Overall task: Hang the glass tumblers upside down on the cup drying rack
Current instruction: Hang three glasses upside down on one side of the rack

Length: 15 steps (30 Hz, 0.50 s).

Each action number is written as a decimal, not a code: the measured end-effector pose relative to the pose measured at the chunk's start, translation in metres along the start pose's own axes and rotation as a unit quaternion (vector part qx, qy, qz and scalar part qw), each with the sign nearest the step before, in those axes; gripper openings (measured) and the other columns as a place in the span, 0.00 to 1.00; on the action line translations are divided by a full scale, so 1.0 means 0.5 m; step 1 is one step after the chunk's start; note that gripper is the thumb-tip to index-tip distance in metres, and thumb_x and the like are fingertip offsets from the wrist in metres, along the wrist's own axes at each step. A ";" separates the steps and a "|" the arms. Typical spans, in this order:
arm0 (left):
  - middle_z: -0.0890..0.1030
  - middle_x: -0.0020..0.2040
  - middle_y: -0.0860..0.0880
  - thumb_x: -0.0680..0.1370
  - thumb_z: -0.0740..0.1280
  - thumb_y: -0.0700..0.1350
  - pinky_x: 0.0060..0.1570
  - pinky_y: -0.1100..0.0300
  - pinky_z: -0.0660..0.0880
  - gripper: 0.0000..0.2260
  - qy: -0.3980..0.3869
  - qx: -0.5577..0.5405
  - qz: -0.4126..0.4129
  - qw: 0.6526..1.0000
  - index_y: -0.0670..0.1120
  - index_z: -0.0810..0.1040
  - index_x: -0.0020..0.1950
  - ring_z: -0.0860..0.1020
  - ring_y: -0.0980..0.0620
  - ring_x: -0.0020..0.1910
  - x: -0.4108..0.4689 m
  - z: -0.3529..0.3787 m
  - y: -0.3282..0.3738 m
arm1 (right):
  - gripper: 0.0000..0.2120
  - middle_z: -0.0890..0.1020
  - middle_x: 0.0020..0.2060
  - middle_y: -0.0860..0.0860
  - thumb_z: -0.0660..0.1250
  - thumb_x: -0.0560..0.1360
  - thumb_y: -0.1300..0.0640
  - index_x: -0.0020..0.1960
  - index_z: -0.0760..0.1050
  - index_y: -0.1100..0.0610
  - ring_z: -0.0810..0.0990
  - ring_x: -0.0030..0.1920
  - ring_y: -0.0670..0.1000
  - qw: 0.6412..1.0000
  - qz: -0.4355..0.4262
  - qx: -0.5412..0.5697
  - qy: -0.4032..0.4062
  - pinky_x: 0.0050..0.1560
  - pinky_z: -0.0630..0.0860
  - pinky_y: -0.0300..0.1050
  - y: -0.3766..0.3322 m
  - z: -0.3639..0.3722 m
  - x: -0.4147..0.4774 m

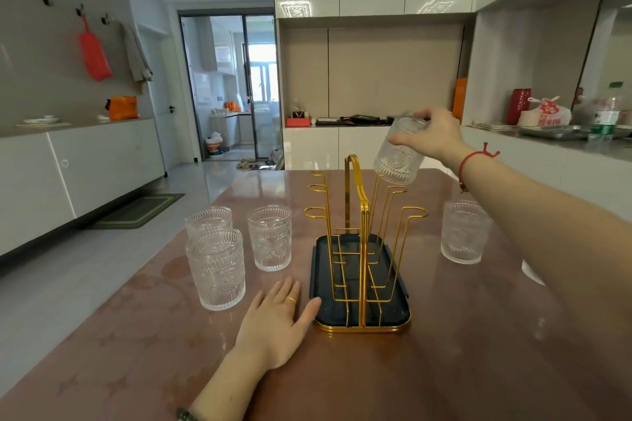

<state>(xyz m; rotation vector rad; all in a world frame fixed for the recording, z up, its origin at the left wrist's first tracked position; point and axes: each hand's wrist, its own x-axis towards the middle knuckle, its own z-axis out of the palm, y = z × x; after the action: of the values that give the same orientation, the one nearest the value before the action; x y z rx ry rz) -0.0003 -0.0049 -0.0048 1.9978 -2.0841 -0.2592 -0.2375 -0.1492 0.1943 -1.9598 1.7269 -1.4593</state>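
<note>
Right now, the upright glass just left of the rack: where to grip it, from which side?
Grip the glass around its ribbed side wall near the middle, coming from its near left side with the left hand. It stands upright, mouth up, apart from the two glasses farther left and from the rack. Likely best thumb-down, so turning the wrist inverts it for a hook.

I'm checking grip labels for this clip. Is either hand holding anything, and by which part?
The right hand holds an inverted tumbler by its base end, above the rack. The left hand holds nothing.
</note>
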 end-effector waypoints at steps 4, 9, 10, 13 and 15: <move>0.48 0.79 0.52 0.79 0.44 0.61 0.75 0.55 0.41 0.29 -0.021 0.011 -0.002 1.000 0.49 0.47 0.76 0.44 0.56 0.77 0.002 -0.005 0.001 | 0.35 0.74 0.65 0.57 0.75 0.64 0.49 0.65 0.70 0.62 0.71 0.65 0.56 0.999 0.002 -0.007 -0.050 0.62 0.70 0.48 0.008 0.046 0.014; 0.47 0.79 0.53 0.79 0.44 0.62 0.76 0.54 0.40 0.29 -0.030 0.008 -0.005 1.000 0.49 0.46 0.76 0.43 0.57 0.77 0.004 -0.005 0.000 | 0.34 0.74 0.65 0.58 0.76 0.63 0.50 0.64 0.71 0.64 0.70 0.66 0.57 0.994 0.009 -0.024 -0.107 0.63 0.69 0.49 0.029 0.099 0.007; 0.47 0.78 0.53 0.79 0.44 0.61 0.76 0.54 0.40 0.29 -0.030 0.008 -0.005 1.000 0.49 0.46 0.76 0.43 0.57 0.77 0.004 -0.005 -0.001 | 0.34 0.73 0.65 0.59 0.76 0.63 0.50 0.64 0.71 0.64 0.70 0.67 0.57 0.993 0.011 -0.030 -0.115 0.63 0.70 0.50 0.034 0.106 0.005; 0.47 0.78 0.53 0.79 0.44 0.61 0.76 0.54 0.40 0.29 -0.029 0.011 -0.004 1.000 0.49 0.47 0.76 0.43 0.56 0.77 0.005 -0.005 -0.001 | 0.35 0.73 0.65 0.59 0.76 0.63 0.51 0.65 0.70 0.64 0.70 0.66 0.58 0.990 0.028 -0.037 -0.132 0.60 0.71 0.50 0.050 0.118 -0.003; 0.47 0.78 0.53 0.79 0.44 0.61 0.76 0.54 0.40 0.29 -0.030 0.011 -0.005 0.999 0.49 0.47 0.76 0.43 0.56 0.77 0.005 -0.004 -0.002 | 0.36 0.73 0.65 0.59 0.76 0.63 0.51 0.65 0.70 0.64 0.71 0.64 0.58 0.988 0.039 -0.036 -0.146 0.55 0.74 0.50 0.059 0.121 -0.006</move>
<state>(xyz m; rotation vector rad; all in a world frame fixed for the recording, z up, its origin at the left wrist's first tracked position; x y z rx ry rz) 0.0010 -0.0072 -0.0030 2.0374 -2.1238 -0.3020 -0.2134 -0.1843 0.1424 -1.9968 1.7241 -1.0367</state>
